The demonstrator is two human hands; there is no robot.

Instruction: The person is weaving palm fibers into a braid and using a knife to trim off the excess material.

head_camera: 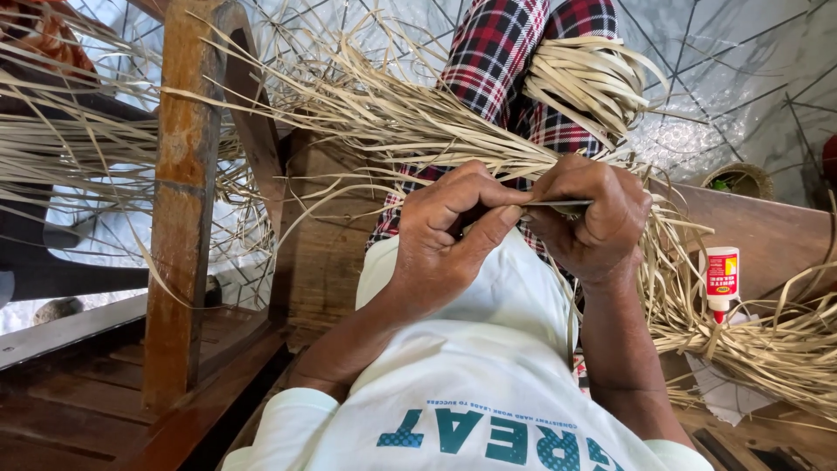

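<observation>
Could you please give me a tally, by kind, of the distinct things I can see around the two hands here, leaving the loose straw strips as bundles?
Bare hands: 2, left hand and right hand
Thin pale strip pinched between them: 1
Bundles of dry tan straw strips: too tangled to separate, counted as 1 mass
White glue bottle with red label: 1
Small round woven basket: 1
Brown wooden post: 1
Total: 7

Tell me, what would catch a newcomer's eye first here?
Two hands meet at the centre: the left hand and right hand pinch a thin pale strip between them. Dry straw fans out behind them, and a small glue bottle stands upside down at the right.
</observation>
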